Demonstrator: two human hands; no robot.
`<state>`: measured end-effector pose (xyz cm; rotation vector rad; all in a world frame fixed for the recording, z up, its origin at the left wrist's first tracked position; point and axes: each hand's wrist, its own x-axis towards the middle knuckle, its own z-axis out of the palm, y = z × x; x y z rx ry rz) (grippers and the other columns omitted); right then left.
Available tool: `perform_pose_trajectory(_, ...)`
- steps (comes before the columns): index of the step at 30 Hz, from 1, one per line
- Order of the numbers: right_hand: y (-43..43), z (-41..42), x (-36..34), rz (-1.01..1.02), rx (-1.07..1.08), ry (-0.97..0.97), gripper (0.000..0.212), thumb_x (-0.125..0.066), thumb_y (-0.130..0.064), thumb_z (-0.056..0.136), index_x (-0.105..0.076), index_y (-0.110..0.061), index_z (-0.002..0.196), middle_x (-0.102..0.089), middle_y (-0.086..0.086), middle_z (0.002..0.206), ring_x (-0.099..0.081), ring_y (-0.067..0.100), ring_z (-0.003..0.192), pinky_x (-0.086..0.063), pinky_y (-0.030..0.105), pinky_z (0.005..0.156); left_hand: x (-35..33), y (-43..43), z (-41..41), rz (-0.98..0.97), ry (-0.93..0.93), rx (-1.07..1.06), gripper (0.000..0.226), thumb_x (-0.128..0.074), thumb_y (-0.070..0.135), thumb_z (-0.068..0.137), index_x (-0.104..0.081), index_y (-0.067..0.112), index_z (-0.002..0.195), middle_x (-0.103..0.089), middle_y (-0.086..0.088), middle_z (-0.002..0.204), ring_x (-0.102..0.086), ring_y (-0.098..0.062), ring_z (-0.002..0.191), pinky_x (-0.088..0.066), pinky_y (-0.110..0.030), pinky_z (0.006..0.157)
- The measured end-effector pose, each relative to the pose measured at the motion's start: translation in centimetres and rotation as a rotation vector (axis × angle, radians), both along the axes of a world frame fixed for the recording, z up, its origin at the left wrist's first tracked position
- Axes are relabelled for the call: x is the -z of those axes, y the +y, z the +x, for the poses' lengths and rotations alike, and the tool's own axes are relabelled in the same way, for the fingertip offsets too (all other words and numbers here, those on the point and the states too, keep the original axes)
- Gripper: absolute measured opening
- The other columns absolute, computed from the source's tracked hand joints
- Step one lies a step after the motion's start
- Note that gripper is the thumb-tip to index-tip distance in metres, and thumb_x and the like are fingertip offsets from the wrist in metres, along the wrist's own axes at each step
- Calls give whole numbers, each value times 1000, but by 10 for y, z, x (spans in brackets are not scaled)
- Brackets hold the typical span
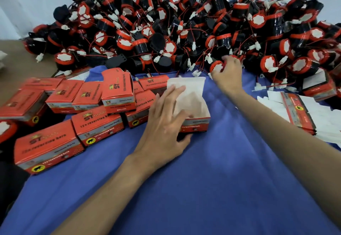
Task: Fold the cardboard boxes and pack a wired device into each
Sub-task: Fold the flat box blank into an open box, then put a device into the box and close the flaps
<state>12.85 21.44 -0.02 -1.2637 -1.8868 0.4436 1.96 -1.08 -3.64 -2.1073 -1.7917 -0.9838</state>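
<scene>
An open red cardboard box (pixel 195 113) with a white inside and its lid flap raised stands on the blue cloth (pixel 212 170) at the centre. My left hand (pixel 166 122) holds the box by its left side, fingers spread over the rim. My right hand (pixel 227 73) reaches to the near edge of the pile and grips a red-and-black wired device (pixel 216 67) with a white face. A big pile of the same devices (pixel 184 28), with red wires and white plugs, fills the back.
Several closed red boxes (pixel 96 122) lie stacked and scattered on the left. A stack of flat unfolded box blanks (pixel 299 113) lies at the right, with another box (pixel 319 85) beyond it. A pale wall stands behind the pile.
</scene>
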Motion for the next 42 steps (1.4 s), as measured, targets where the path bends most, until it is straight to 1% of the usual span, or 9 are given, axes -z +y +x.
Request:
perform_pose_trajectory(5, 63, -25, 10, -151, -17, -374, 70, -64, -29, 86, -31, -3, 142, -36, 22, 143, -32, 36, 133, -30, 41, 107, 1, -5, 2, 44, 20, 13, 50, -78, 35, 72, -64, 16, 116, -35, -17, 148, -25, -34, 141, -26, -54, 109)
perform_pose_trajectory(10, 53, -32, 20, -9, 97, -265, 42, -60, -11, 85, -39, -6, 121, -38, 20, 128, -45, 43, 111, -41, 45, 86, -4, -4, 4, 91, -13, -3, 40, -74, 33, 76, -64, 17, 112, -42, -14, 140, -34, -29, 130, -30, -44, 105)
perform_pose_trajectory(16, 43, 12, 2, -96, 34, -277, 61, -70, -16, 80, -44, -3, 133, -46, 26, 131, -48, 41, 117, -38, 36, 98, 0, -3, 3, 54, -28, -20, 35, -70, 31, 77, -64, 17, 108, -40, -10, 140, -32, -26, 128, -27, -41, 107)
perform_pose_trajectory(25, -35, 48, -46, -363, -344, -586, 23, -78, -26, 69, -71, -18, 90, -67, -3, 87, -59, 20, 89, -43, 26, 67, 0, -4, 3, 34, -26, -20, 34, -69, 31, 79, -63, 18, 109, -39, -8, 139, -32, -24, 128, -25, -38, 107)
perform_pose_trajectory(28, -53, 43, -51, -397, -441, -774, 35, -71, -47, 74, -66, -23, 100, -65, -4, 95, -58, 18, 94, -47, 32, 81, -1, -5, 3, 18, -21, -23, 34, -68, 32, 79, -62, 18, 109, -39, -8, 139, -31, -23, 128, -24, -37, 107)
perform_pose_trajectory(31, -59, 34, -45, -331, -438, -1028, 53, -73, -43, 75, -52, -26, 121, -62, 1, 111, -56, 22, 104, -47, 38, 93, -1, -5, 3, 4, -9, -43, 31, -67, 30, 81, -63, 16, 108, -41, -9, 139, -31, -23, 129, -22, -34, 106)
perform_pose_trajectory(36, -55, 36, -53, -326, -504, -1103, 3, -66, -24, 83, -63, -24, 82, -72, -7, 73, -61, 9, 77, -47, 25, 68, -2, -3, 1, -21, -18, -85, 24, -69, 22, 83, -65, 14, 105, -44, -11, 139, -35, -29, 132, -29, -44, 106)
perform_pose_trajectory(39, -52, 40, -62, -439, -554, -1035, 27, -77, -40, 73, -59, -34, 92, -68, -15, 92, -62, 9, 92, -49, 32, 85, -2, -2, 0, -29, 5, -108, 25, -70, 19, 82, -66, 15, 106, -45, -11, 139, -34, -29, 132, -30, -44, 105)
perform_pose_trajectory(42, -61, 40, -49, -461, -590, -1026, 46, -79, -54, 66, -47, -36, 94, -61, -19, 91, -61, 6, 86, -45, 24, 73, -1, -2, 0, -29, 12, -112, 24, -72, 16, 81, -68, 14, 104, -45, -12, 140, -33, -29, 134, -33, -46, 105)
